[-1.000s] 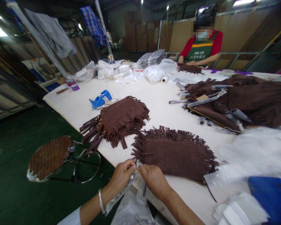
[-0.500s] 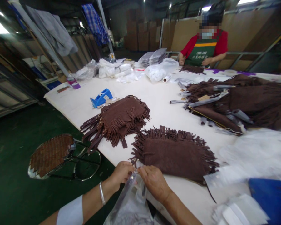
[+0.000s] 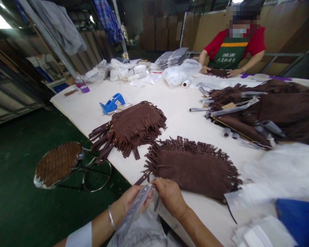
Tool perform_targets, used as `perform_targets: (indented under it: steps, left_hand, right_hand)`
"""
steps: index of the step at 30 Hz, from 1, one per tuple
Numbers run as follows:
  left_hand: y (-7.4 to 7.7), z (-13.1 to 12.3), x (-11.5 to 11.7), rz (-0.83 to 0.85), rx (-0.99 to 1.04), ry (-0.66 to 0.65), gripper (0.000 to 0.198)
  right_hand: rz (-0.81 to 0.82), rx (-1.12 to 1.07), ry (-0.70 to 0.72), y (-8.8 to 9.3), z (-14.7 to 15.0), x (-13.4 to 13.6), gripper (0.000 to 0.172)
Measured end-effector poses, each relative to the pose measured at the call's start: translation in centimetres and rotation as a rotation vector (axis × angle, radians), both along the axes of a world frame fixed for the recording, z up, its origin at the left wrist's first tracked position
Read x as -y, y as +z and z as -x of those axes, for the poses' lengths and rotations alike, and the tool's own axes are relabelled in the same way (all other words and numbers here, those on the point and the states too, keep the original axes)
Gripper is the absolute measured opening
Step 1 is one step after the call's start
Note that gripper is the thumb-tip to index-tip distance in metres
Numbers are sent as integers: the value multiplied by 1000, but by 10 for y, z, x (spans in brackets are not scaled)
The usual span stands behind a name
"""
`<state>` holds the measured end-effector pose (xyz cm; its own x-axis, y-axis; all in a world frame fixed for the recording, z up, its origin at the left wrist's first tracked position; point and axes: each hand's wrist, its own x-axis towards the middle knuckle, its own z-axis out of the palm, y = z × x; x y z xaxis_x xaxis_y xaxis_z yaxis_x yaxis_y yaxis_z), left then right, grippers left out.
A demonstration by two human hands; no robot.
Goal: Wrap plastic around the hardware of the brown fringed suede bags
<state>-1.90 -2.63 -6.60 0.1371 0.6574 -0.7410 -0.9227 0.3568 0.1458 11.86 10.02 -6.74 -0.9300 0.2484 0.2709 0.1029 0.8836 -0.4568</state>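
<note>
At the table's near edge, a brown fringed bag (image 3: 195, 168) lies flat in front of me. My left hand (image 3: 131, 199) is closed around a strap in a clear plastic sleeve (image 3: 135, 206), which runs down toward my lap. My right hand (image 3: 170, 195) pinches the upper end of that plastic, close to the left fingers; exactly what sits between its fingertips is hidden. A short brown wrist strap (image 3: 143, 177) with a metal clasp reaches from the bag's left corner to just above my hands. Crumpled clear plastic (image 3: 141, 230) hangs below them.
A stack of fringed bags (image 3: 136, 123) lies to the left, near a blue tape dispenser (image 3: 112, 103). More brown bags (image 3: 285, 109) are heaped at right, by plastic sheets (image 3: 278, 168). A stool (image 3: 58, 164) stands left. Across the table, a co-worker (image 3: 231, 51) handles a brown piece.
The plastic-sleeved strap now lies across my left hand, and the wrist strap shows above it. The co-worker's hands have come onto the brown piece. The view has shifted slightly.
</note>
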Motion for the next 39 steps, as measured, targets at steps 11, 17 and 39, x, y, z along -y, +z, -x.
perform_targets:
  steps: [11, 17, 39]
  left_hand:
    - [-3, -37, 15, -94, 447, 326, 19]
    - [-9, -39, 10, -112, 292, 186, 18]
    - [32, 13, 1, -130, -1083, -483, 21]
  right_hand:
    - [76, 108, 33, 4, 0, -2, 10]
    - [50, 134, 64, 5, 1, -1, 10]
    - [-60, 283, 141, 25, 6, -3, 9]
